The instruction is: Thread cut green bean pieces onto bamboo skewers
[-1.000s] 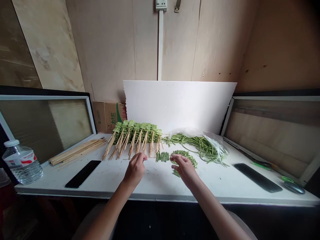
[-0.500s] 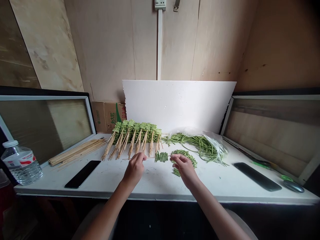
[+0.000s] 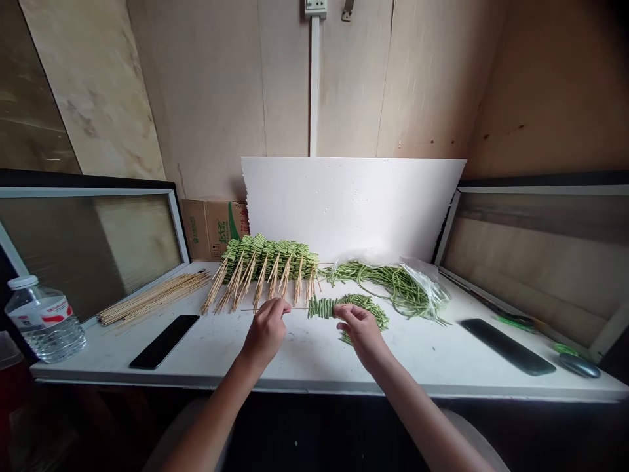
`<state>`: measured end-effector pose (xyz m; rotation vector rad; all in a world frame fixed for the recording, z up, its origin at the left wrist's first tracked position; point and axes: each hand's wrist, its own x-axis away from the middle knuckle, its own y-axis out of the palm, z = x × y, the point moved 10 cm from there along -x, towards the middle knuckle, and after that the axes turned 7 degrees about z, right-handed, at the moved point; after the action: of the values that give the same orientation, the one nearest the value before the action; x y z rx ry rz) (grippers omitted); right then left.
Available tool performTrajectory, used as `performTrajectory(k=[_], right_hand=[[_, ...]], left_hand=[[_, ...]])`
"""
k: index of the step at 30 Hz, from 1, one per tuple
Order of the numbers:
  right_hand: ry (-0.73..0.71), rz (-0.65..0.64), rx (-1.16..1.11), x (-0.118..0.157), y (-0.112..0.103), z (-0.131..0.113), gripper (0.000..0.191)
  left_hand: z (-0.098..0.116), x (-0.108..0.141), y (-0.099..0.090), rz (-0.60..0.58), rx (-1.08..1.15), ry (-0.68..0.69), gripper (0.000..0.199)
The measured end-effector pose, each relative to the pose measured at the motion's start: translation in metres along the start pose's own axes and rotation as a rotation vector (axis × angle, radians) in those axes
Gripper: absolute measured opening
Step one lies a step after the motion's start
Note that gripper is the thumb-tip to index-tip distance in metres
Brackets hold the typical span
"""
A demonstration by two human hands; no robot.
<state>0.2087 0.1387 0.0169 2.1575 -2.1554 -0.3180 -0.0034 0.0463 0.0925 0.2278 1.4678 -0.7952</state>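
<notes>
My left hand [image 3: 269, 322] is closed on a thin wooden skewer [image 3: 297, 309] above the white table. Several short green bean pieces [image 3: 322, 307] sit side by side across the skewer's right part. At their right end, my right hand [image 3: 358, 322] pinches with thumb and fingers at the last piece; the skewer's tip is hidden there. Just behind and beside my right hand lies a pile of cut bean pieces [image 3: 376, 313]. Farther back, loaded skewers [image 3: 270, 259] are stacked with their bare sticks pointing toward me.
Long uncut beans [image 3: 393, 283] spill from a clear plastic bag [image 3: 428, 288]. Bare skewers [image 3: 154, 298], a black phone [image 3: 164, 342] and a water bottle [image 3: 46, 321] are at left. A dark flat object [image 3: 508, 346] and a mouse [image 3: 578, 365] lie at right. A cardboard box [image 3: 209, 229] stands behind.
The bean row now reaches my right fingers, with the gap there closed and a piece more at its right end. My left hand has barely moved.
</notes>
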Motion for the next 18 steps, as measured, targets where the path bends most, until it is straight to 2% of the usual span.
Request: performTrajectory(k=[5,8,10,13,15,16,18], right_hand=[[0.07,-0.024,0.05,0.002,0.002,0.002,0.028],[0.092,-0.071,0.108,0.0,0.001,-0.002,0.035],[0.046,-0.14,0.175,-0.006,-0.002,-0.008,0.04],[-0.154,-0.173,0.373,-0.02,-0.018,-0.021,0.033],[-0.237,-0.179,0.532,-0.031,-0.032,-0.016,0.021],[-0.232,-0.182,0.568,-0.035,-0.038,-0.008,0.018],[-0.204,-0.163,0.509,-0.043,-0.05,0.004,0.02]], left_hand=[[0.005,0.003,0.001,0.032,-0.054,0.073,0.046],[-0.005,0.007,0.006,0.022,-0.063,0.043,0.046],[-0.016,0.01,0.008,0.019,-0.059,-0.019,0.044],[-0.03,0.012,0.007,0.023,-0.063,-0.105,0.04],[-0.035,0.013,0.008,0.014,-0.064,-0.141,0.038],[-0.037,0.013,0.009,0.005,-0.062,-0.152,0.037],[-0.036,0.013,0.011,-0.01,-0.058,-0.153,0.036]])
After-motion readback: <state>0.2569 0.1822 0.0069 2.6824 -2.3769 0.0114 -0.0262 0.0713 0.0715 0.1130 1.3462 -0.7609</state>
